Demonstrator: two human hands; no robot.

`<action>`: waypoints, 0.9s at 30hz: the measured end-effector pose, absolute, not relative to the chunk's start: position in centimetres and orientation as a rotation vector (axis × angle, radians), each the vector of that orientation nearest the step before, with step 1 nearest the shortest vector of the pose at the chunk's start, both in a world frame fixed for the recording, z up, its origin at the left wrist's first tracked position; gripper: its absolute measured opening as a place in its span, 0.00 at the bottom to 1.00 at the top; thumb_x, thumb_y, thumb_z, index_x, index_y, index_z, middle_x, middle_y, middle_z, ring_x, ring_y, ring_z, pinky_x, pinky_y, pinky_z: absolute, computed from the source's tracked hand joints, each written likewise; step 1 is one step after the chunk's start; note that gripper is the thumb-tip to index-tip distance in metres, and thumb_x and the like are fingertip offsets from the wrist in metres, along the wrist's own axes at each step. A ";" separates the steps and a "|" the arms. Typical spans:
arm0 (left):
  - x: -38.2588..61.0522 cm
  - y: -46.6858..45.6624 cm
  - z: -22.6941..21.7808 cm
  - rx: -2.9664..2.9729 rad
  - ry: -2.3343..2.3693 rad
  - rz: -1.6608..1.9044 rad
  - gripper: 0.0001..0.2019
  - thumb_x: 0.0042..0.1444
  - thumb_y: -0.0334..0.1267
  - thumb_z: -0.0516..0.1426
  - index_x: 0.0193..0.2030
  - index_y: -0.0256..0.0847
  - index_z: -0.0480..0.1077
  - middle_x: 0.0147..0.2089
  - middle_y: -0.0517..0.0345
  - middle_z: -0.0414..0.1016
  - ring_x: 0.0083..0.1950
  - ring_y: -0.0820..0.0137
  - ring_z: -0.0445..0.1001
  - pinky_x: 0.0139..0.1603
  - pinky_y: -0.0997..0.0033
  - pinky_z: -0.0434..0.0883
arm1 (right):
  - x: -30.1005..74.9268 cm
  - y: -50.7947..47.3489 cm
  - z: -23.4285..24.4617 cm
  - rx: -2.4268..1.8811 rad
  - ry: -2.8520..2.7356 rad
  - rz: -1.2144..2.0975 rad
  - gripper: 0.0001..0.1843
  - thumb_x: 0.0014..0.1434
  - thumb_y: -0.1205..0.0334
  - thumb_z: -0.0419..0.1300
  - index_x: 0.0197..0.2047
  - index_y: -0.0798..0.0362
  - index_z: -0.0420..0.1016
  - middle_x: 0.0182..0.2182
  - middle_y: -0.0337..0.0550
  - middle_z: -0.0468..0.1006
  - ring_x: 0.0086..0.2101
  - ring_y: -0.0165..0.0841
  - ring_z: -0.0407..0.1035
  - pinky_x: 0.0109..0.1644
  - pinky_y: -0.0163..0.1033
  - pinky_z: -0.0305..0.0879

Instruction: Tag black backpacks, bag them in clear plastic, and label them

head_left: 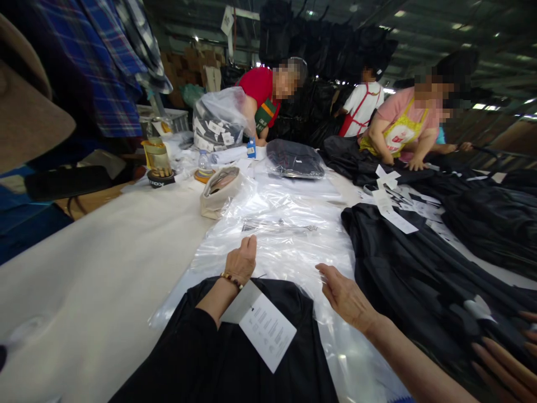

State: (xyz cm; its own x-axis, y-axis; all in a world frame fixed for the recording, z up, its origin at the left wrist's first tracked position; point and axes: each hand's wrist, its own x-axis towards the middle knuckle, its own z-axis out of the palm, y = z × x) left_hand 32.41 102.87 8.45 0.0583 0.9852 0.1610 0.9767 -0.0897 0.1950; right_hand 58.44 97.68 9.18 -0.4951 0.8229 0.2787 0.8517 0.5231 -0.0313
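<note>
A black garment [251,364] with a white paper tag [268,331] lies on the table just in front of me, under my forearms. Its top edge rests on a stack of clear plastic bags [289,246]. My left hand [241,261], with a beaded bracelet at the wrist, sits beyond the garment's collar. Its fingers are curled down onto the top plastic bag. My right hand [344,295] lies to the right of the garment on the plastic, fingers stretched out and holding nothing.
A heap of black garments [419,268] with loose white tags [394,215] fills the right side. Farther back are a bagged dark garment [293,159], a beige pouch [218,193], a jar [158,159] and a small bottle [204,164]. Three people work at the far edge.
</note>
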 end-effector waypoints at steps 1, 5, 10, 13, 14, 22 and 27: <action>32.2 102.9 8.5 2.212 2.095 0.423 0.23 0.55 0.23 0.44 0.57 0.38 0.61 0.56 0.45 0.66 0.38 0.63 0.75 0.34 0.64 0.71 | 58.5 97.7 8.9 -1.456 -2.489 -0.223 0.17 0.57 0.72 0.44 0.49 0.57 0.59 0.37 0.48 0.73 0.33 0.33 0.70 0.37 0.37 0.67; 31.1 103.4 8.8 2.018 2.103 0.604 0.24 0.54 0.22 0.44 0.55 0.40 0.64 0.56 0.48 0.68 0.43 0.65 0.75 0.41 0.68 0.72 | 58.5 97.9 8.4 -1.616 -2.422 -0.381 0.16 0.55 0.75 0.46 0.45 0.60 0.66 0.39 0.54 0.74 0.36 0.42 0.69 0.39 0.45 0.64; 30.1 104.2 9.3 1.771 2.112 0.825 0.21 0.58 0.28 0.41 0.54 0.34 0.65 0.30 0.54 0.76 0.19 0.74 0.71 0.24 0.76 0.70 | 58.0 97.9 7.8 -1.709 -2.401 -0.433 0.16 0.57 0.75 0.47 0.45 0.59 0.69 0.37 0.51 0.75 0.36 0.39 0.68 0.40 0.42 0.63; 29.8 104.5 9.8 1.788 2.121 0.879 0.20 0.57 0.28 0.41 0.52 0.33 0.66 0.26 0.57 0.74 0.25 0.73 0.74 0.30 0.76 0.71 | 57.9 97.9 7.4 -1.755 -2.348 -0.459 0.14 0.60 0.70 0.48 0.47 0.55 0.70 0.42 0.49 0.74 0.40 0.38 0.68 0.40 0.39 0.62; 29.6 104.6 10.0 1.838 2.125 0.875 0.19 0.57 0.28 0.43 0.51 0.35 0.67 0.31 0.55 0.75 0.31 0.71 0.75 0.35 0.74 0.71 | 58.0 98.0 7.3 -1.781 -2.321 -0.478 0.14 0.60 0.70 0.48 0.46 0.55 0.70 0.42 0.49 0.74 0.40 0.38 0.67 0.40 0.39 0.62; 26.3 104.8 12.0 2.332 2.075 0.460 0.10 0.56 0.34 0.49 0.35 0.36 0.71 0.37 0.44 0.71 0.44 0.56 0.70 0.47 0.58 0.62 | 60.1 98.7 6.9 -1.831 -2.297 -0.569 0.18 0.58 0.76 0.47 0.48 0.60 0.70 0.40 0.54 0.74 0.37 0.41 0.68 0.36 0.41 0.62; 23.0 105.2 12.2 2.218 2.237 0.323 0.15 0.58 0.31 0.42 0.38 0.35 0.70 0.45 0.38 0.68 0.45 0.52 0.70 0.44 0.53 0.62 | 60.8 98.6 7.5 -1.914 -2.297 -0.434 0.21 0.56 0.77 0.46 0.51 0.60 0.68 0.42 0.55 0.73 0.38 0.42 0.68 0.36 0.42 0.62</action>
State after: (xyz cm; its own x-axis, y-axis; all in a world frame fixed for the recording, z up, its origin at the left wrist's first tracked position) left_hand 23.03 105.17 12.16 -0.0185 0.9868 0.1609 0.9920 -0.0020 0.1264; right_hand 60.80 98.63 7.48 -0.1928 0.9425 0.2729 0.9771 0.1588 0.1416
